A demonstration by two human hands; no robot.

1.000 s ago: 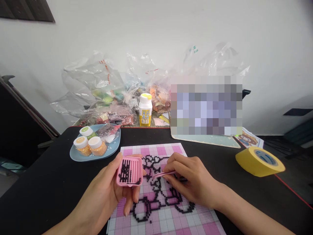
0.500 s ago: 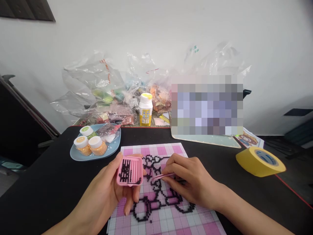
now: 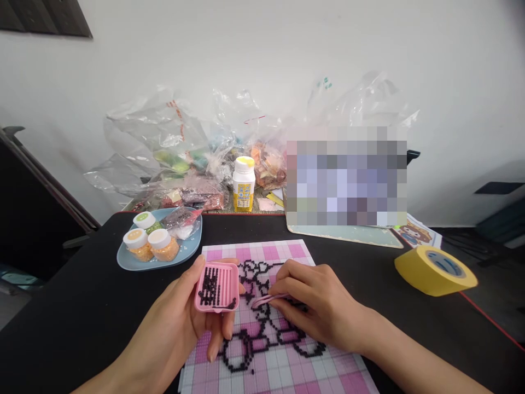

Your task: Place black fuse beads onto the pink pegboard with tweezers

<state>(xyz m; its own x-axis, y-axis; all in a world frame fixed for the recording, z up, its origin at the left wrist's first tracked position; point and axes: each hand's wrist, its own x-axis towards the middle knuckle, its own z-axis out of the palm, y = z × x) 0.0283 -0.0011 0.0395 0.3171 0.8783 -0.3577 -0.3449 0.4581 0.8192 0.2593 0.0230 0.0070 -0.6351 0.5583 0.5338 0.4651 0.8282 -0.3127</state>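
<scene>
My left hand (image 3: 180, 309) holds a small pink ridged tray (image 3: 228, 284), tilted toward me above the pegboard's left side. Black beads (image 3: 210, 287) lie in the tray's grooves, mostly on its left half. Pinched between the fingers of my right hand (image 3: 315, 301) is a pair of pink tweezers (image 3: 262, 300), its tips pointing left over the board. A pink-and-white checked pegboard (image 3: 283, 377) lies beneath both hands, with black beads set out in an outline drawing (image 3: 238, 350). Whether the tweezer tips grip a bead is too small to tell.
At left, a blue plate (image 3: 135, 264) carries lidded bead jars (image 3: 163, 246) and a bag. A white-and-yellow bottle (image 3: 244, 186) stands at the back among plastic bags (image 3: 164, 131). On the right lies a yellow tape roll (image 3: 426, 273). A blurred patch hides part of the back.
The tweezers in my right hand have shifted slightly left and down over the board. My left hand and the tray stay nearly still.
</scene>
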